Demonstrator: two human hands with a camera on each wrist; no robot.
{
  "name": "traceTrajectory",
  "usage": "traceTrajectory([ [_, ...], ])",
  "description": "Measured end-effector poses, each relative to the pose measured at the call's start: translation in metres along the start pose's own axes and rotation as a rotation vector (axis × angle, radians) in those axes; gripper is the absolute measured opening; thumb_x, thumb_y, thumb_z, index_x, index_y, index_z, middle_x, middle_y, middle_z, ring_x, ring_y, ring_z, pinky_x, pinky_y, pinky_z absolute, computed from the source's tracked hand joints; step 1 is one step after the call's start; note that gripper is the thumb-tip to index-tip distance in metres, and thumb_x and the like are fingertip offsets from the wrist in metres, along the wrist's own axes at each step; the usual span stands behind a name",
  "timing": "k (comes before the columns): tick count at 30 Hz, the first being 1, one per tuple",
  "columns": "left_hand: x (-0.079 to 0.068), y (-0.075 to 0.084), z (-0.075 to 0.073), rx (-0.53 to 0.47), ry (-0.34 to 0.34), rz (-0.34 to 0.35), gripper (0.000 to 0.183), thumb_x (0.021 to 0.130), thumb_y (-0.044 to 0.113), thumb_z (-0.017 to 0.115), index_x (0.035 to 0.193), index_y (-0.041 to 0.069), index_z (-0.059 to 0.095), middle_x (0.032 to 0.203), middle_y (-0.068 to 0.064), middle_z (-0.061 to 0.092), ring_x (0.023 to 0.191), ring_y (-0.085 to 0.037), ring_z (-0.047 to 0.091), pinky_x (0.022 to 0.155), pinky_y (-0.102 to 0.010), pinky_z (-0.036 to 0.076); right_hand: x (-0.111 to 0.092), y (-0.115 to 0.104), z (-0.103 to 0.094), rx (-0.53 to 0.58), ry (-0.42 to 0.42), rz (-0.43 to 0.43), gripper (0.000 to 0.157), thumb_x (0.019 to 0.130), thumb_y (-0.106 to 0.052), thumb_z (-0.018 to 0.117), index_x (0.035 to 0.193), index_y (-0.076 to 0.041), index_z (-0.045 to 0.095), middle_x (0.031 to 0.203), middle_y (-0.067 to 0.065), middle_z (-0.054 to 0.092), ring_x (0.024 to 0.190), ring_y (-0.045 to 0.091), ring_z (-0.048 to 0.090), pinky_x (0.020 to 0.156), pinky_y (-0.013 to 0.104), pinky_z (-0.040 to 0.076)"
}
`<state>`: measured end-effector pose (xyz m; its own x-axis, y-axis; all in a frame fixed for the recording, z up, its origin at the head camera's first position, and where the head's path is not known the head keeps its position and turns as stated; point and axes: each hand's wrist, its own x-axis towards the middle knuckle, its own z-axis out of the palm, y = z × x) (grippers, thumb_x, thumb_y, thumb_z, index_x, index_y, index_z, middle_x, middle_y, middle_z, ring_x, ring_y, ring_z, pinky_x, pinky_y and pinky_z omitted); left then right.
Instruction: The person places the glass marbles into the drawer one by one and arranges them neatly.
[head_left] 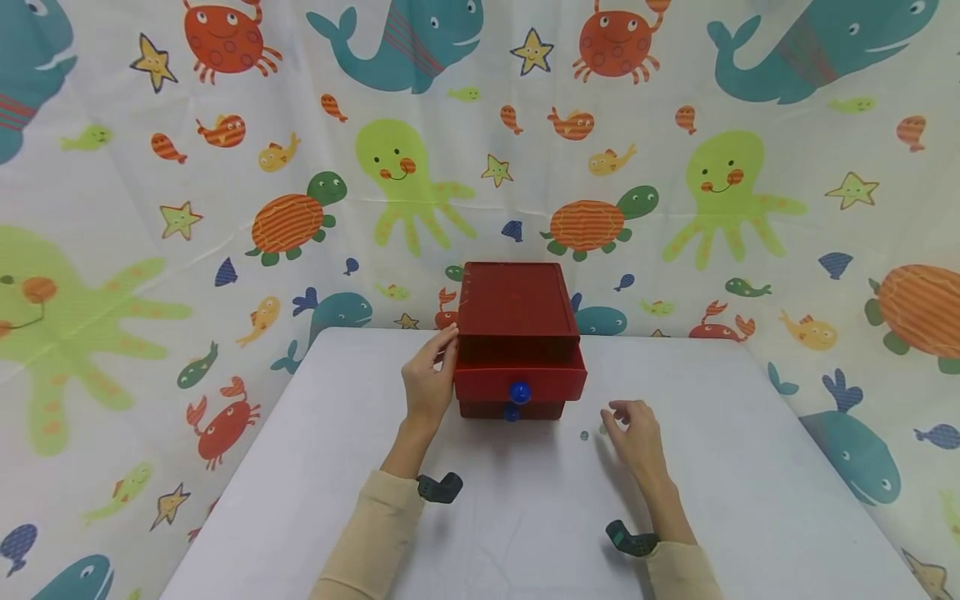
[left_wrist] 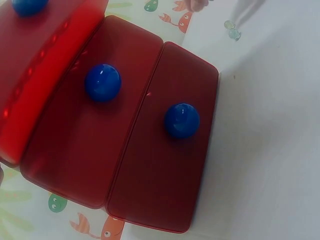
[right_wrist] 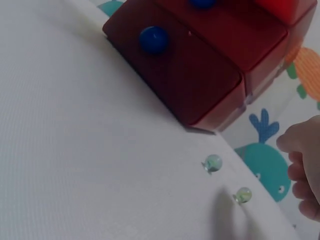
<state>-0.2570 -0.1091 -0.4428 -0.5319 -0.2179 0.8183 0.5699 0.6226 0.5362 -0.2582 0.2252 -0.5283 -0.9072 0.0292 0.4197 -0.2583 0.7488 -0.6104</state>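
A red chest of drawers [head_left: 517,300] with blue knobs stands at the table's far side. Its top drawer [head_left: 487,385] is pulled out; the two lower drawers, best seen in the left wrist view, are closed. My left hand [head_left: 427,387] rests its fingers against the chest's left side, by the pulled-out drawer. To the right, my right hand [head_left: 637,433] hovers above the table, fingers loosely bent, with nothing visible in them. Two clear glass marbles, one nearer the chest [right_wrist: 213,163] and one nearer that hand [right_wrist: 243,195], lie on the table. The drawer's inside is hidden.
The white table [head_left: 300,500] ends at a hanging cloth [head_left: 480,167] printed with sea animals, close behind the chest. A dark strap with a small camera [head_left: 441,488] sits on the left wrist, and a similar one [head_left: 632,540] on the right.
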Motion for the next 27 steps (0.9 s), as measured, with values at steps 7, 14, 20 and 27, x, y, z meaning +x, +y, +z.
traceTrajectory([
  [7, 0.0, 0.001, -0.001, 0.005, -0.002, -0.006, 0.026, 0.099, 0.014, 0.063, 0.122, 0.005, 0.071, 0.123, -0.01, 0.073, 0.108, -0.023, 0.073, 0.083, -0.033, 0.063, -0.003, 0.003, 0.002, 0.016, -0.094, 0.089, 0.031, 0.096, -0.022, 0.066, 0.117, 0.0, 0.066, 0.101, 0.015, 0.064, 0.097, 0.028, 0.059, 0.082, 0.039, 0.054],
  [14, 0.0, 0.002, 0.0, -0.002, -0.004, -0.017, 0.027, 0.098, 0.013, 0.065, 0.122, 0.005, 0.071, 0.123, -0.01, 0.073, 0.108, -0.024, 0.073, 0.084, -0.034, 0.063, -0.006, 0.005, 0.003, 0.007, -0.151, 0.14, 0.035, 0.096, -0.026, 0.064, 0.12, 0.0, 0.064, 0.103, 0.015, 0.062, 0.097, 0.027, 0.056, 0.081, 0.037, 0.052],
  [20, -0.001, 0.003, 0.0, 0.0, -0.001, -0.015, 0.026, 0.098, 0.014, 0.064, 0.122, 0.005, 0.072, 0.123, -0.009, 0.073, 0.108, -0.023, 0.073, 0.084, -0.033, 0.063, -0.008, 0.009, 0.004, -0.006, -0.177, 0.157, 0.034, 0.096, -0.025, 0.064, 0.119, 0.001, 0.065, 0.102, 0.016, 0.062, 0.094, 0.027, 0.056, 0.079, 0.038, 0.053],
  [27, -0.001, 0.006, -0.001, 0.001, -0.003, -0.021, 0.027, 0.099, 0.015, 0.063, 0.122, 0.005, 0.071, 0.123, -0.009, 0.073, 0.109, -0.022, 0.073, 0.084, -0.034, 0.063, -0.008, 0.013, 0.006, -0.02, -0.208, 0.172, 0.032, 0.095, -0.023, 0.066, 0.116, 0.001, 0.066, 0.1, 0.014, 0.062, 0.092, 0.025, 0.056, 0.079, 0.038, 0.053],
])
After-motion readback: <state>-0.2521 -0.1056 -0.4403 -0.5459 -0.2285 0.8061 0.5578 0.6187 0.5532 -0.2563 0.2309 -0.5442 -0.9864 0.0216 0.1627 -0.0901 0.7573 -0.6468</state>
